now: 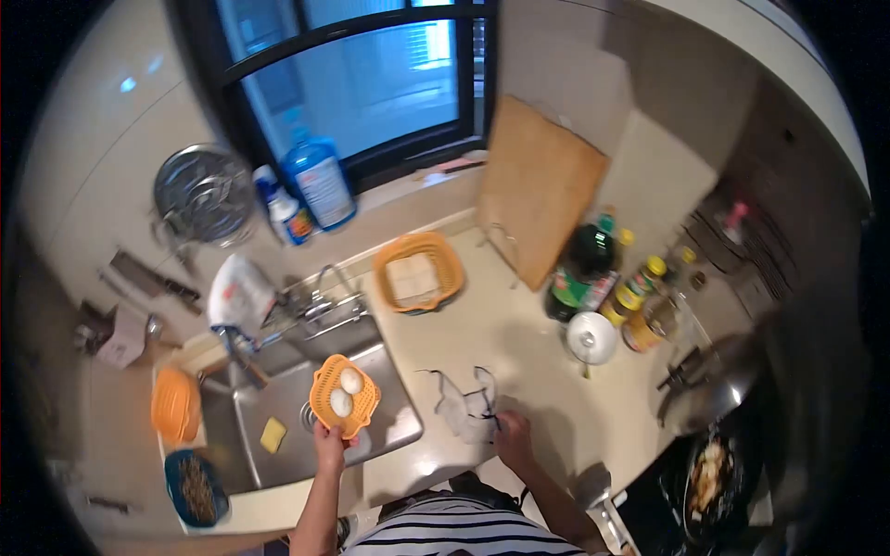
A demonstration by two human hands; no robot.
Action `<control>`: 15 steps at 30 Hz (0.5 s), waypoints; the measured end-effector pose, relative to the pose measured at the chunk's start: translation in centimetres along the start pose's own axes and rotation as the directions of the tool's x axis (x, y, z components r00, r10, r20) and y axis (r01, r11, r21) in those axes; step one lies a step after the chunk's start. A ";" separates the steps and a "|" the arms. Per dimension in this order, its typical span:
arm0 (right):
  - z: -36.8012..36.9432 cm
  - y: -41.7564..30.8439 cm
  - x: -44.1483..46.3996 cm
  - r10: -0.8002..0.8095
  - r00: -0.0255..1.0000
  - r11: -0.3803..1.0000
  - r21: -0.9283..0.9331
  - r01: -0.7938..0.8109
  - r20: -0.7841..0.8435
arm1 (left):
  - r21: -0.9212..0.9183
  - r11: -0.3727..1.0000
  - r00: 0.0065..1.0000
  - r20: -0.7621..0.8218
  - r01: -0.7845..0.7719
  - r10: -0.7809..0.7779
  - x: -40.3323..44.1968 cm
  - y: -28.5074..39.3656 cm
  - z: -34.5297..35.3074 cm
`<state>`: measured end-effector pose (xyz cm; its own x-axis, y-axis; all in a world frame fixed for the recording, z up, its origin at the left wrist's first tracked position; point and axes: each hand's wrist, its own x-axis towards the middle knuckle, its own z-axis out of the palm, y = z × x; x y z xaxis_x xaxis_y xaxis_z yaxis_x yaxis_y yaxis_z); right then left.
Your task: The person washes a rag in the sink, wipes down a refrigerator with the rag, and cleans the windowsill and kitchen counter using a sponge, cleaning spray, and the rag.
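My left hand (330, 447) is closed on the near rim of a small orange plastic basket (365, 400), held tilted over the sink. Two white, rounded, egg-like pieces (341, 402) lie in the basket. On the counter to the right, my right hand (514, 437) has its fingers closed at the edge of a thin whitish plastic bag (454, 410) with dark edging. The bag lies crumpled on the counter. Beneath the basket is the steel sink (250, 454), with a yellow sponge (273, 435) on its bottom.
Behind stands another orange basket (454, 264) holding a pale folded cloth or block. Bottles (598, 259), a white lidded pot (591, 337) and a cutting board (538, 185) line the back. At right, a pan with food (710, 482) sits on the stove near a spatula (591, 486).
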<state>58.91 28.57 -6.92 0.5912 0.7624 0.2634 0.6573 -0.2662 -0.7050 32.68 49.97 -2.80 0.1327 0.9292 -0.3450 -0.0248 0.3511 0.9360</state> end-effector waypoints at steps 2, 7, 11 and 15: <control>0.4 -0.6 0.7 -0.036 0.997 0.999 0.020 0.035 0.067 | 0.047 0.999 1.000 -0.017 0.011 -0.010 0.4 -0.2 -3.6; 3.1 -2.2 2.1 -0.128 0.984 0.991 0.050 0.123 0.122 | -0.011 0.995 0.950 -0.299 -0.099 0.092 0.3 2.0 -13.7; 6.0 -2.3 1.8 -0.079 0.993 0.974 0.221 0.058 0.090 | 0.128 0.971 0.859 -0.452 -0.203 0.239 1.2 7.2 -23.7; 8.1 -3.2 1.3 -0.117 0.979 0.974 0.211 0.080 0.169 | 0.089 0.934 0.761 -0.556 -0.346 0.335 5.5 11.8 -34.0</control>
<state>53.77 35.19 -9.61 0.4229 0.8767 0.2290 0.5888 -0.0739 -0.8049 -0.58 63.22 4.00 -0.4580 0.8889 0.0120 0.0187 -0.0039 0.9998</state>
